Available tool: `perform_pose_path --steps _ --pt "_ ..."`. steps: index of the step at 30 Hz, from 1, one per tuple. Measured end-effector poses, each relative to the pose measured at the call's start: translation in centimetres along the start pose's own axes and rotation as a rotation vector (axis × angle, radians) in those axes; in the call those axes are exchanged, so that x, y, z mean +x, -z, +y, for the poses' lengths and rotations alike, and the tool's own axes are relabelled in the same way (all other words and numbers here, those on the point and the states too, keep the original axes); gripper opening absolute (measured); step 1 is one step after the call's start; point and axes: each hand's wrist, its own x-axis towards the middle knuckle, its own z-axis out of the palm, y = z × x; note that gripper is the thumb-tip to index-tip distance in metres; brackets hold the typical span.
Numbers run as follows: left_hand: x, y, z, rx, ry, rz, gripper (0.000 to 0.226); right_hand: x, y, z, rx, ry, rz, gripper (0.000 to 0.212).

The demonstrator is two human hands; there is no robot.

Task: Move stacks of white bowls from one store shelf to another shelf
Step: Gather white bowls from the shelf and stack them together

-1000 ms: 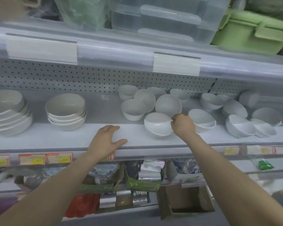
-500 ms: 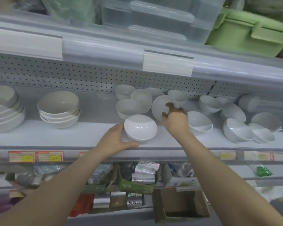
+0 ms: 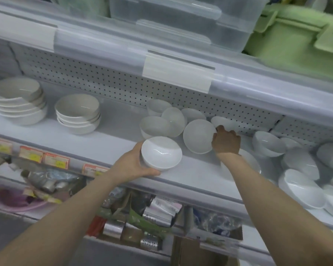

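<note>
- The left hand (image 3: pixel 135 166) cups a white bowl (image 3: pixel 161 153) from its nine-o'clock side, thumb under the base at the shelf's front lip; the bowl sits upright at the front of the middle shelf (image 3: pixel 108 148).
- The right hand (image 3: pixel 226 142) pinches the rim of a tilted bowl (image 3: pixel 198 136) at that bowl's three-o'clock edge; this one stands on its side, its hollow facing the camera, just behind and at two o'clock from the held bowl.
- Judged step: gathering loose bowls into a stack, one steadied in the left hand while the right fetches the next.
- The next move likely calls for tipping the tilted bowl level and nesting it into the one in the left hand, keeping the base near the shelf's lip from sliding off.
- More loose white bowls (image 3: pixel 161 120) crowd at twelve o'clock against the pegboard back (image 3: pixel 108 81), and others (image 3: pixel 300 187) lie scattered at three to four o'clock.
- At nine to ten o'clock stand two neat stacks of cream bowls (image 3: pixel 78 114).
- Price tags (image 3: pixel 56 160) in red and yellow line the shelf edge at eight o'clock; their print is too blurred to read.
- A blank white label strip (image 3: pixel 178 73) hangs from the upper shelf; no brand shows.
- Below, foil packets (image 3: pixel 150 244) carry writing that cannot be made out.
</note>
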Motion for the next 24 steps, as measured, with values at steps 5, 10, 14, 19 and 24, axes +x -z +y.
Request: perform_pose_path --steps 5,10,14,19,24 --pt "0.2 -0.2 0.2 -0.014 0.03 0.015 0.108 1.2 1.0 1.3 0.287 -0.056 -0.071 0.014" --pt "0.2 -0.4 0.4 -0.052 0.035 0.001 0.1 0.8 2.9 0.3 0.665 -0.067 -0.231 0.02" --pt "0.0 -0.3 0.5 -0.052 0.043 0.014 0.105 -1.1 4.5 -2.9 0.726 0.145 -0.324 0.02" --pt "-0.1 -0.3 0.8 -0.028 0.037 0.023 0.103 -3.5 4.2 -5.6 0.487 0.356 -0.389 0.018" --pt "-0.2 -0.2 0.3 -0.016 0.027 0.055 0.105 -6.0 3.2 -6.4 0.504 0.309 -0.401 0.016"
